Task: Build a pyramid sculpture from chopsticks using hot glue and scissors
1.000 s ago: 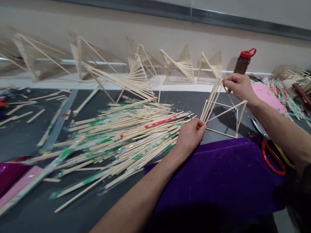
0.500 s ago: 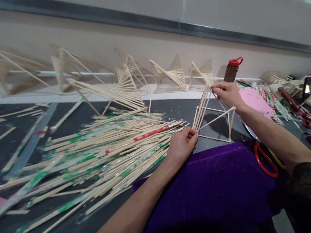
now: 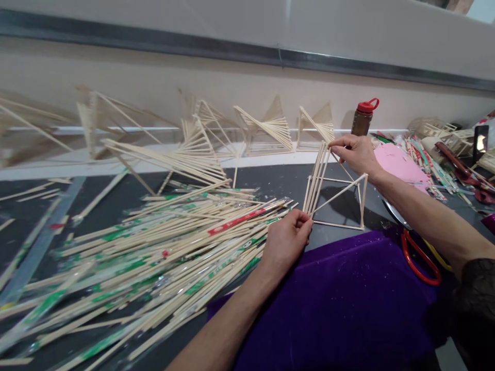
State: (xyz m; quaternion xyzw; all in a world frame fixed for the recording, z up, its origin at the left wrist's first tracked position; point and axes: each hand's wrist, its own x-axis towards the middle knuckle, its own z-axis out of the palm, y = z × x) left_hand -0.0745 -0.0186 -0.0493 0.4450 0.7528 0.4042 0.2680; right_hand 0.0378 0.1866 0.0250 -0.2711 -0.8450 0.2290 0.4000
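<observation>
A small open frame of pale wooden sticks point(image 3: 358, 226) stands on the dark table in front of me, with several sticks set close together along its left side. My left hand point(image 3: 288, 234) is closed, thumb and fingers pinching the lower end of a wooden stick point(image 3: 323, 170) at the frame's near left corner. At the upper end of that side, my right hand point(image 3: 353, 154) pinches the stick's top between thumb and fingertips. The fingers partly hide both stick ends. Left of my left hand lies a big heap of disposable chopsticks point(image 3: 185, 242), many in clear wrappers with green print.
Finished stick models point(image 3: 266, 129) line the wall. A brown bottle with a red cap point(image 3: 362, 118) stands behind my right hand. Pink paper point(image 3: 400, 162) lies to the right. Purple cloth point(image 3: 348, 299) covers the near edge, beside red-handled scissors point(image 3: 421, 263). A clear ruler point(image 3: 46, 242) lies far left.
The view has shifted slightly, so everything sits a little lower and further left. Both hands keep their pinch at the same two places on the frame.
</observation>
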